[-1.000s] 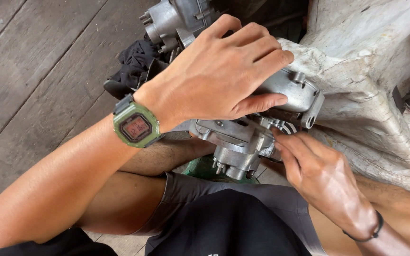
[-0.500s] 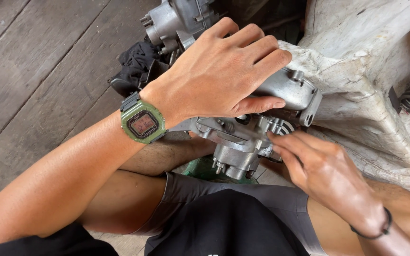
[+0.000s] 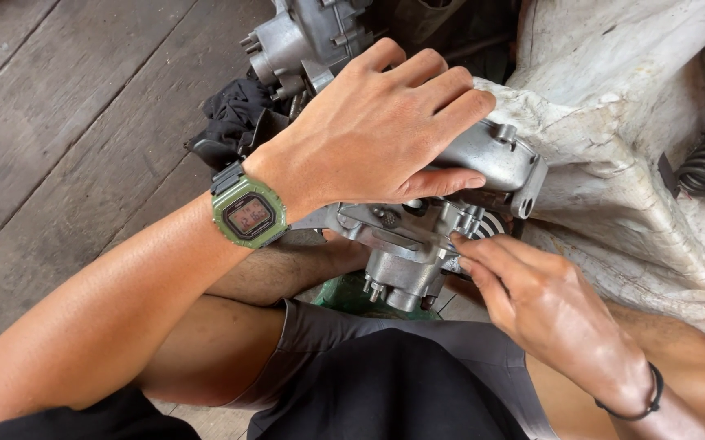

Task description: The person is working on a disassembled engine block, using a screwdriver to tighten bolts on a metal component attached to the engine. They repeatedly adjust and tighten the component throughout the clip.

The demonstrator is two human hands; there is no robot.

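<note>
Left hand [image 3: 377, 134], wearing a green square wristwatch [image 3: 248, 213], is laid flat with fingers spread over the grey cast-metal engine casing [image 3: 417, 236], which is propped above the lap. Rigid and probably heavy, the casing is best gripped by its broad body. Right of it, the right hand [image 3: 548, 305] is pinched at a small fitting, hidden by the fingertips.

Both forearms are bare, with no sleeves reaching the wrists. The left hand [image 3: 385, 130] has a square digital watch [image 3: 248, 213] at its wrist: an olive-green case, a black strap and a reddish-tinted display. The right hand [image 3: 548, 305] has 1 thin black band [image 3: 650, 399] around its wrist. Dark grey shorts [image 3: 385, 375] cover the thighs, leaving the legs bare below the hem.
</note>
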